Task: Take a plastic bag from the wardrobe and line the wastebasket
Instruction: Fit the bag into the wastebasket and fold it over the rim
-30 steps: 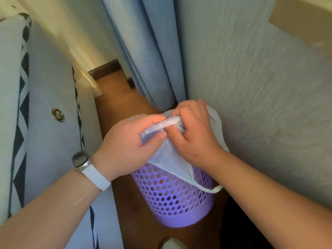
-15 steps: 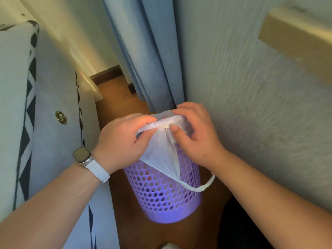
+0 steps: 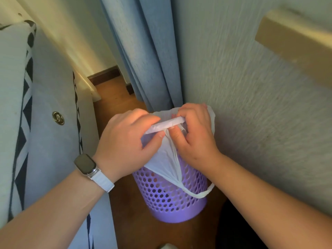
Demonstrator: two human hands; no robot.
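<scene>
A purple perforated wastebasket [image 3: 172, 200] stands on the wooden floor against the wall. A white plastic bag [image 3: 164, 159] is bunched right above its rim, with a rolled edge stretched between my hands and a loop handle [image 3: 201, 194] hanging over the basket's right side. My left hand [image 3: 125, 142] pinches the bag's left end. My right hand [image 3: 195, 133] grips the right end, fingers curled over the rolled edge. The basket's opening is hidden beneath the hands and bag.
A grey upholstered bed side [image 3: 48, 123] with black-and-white trim stands close on the left. Blue curtains [image 3: 149, 56] hang behind the basket. A textured wall [image 3: 260, 114] runs along the right, with a beige ledge [image 3: 296, 42]. Narrow wooden floor [image 3: 115, 103] lies between.
The bag's top edge is now pulled tighter into a roll between the hands, which have shifted slightly apart. The view has moved a little.
</scene>
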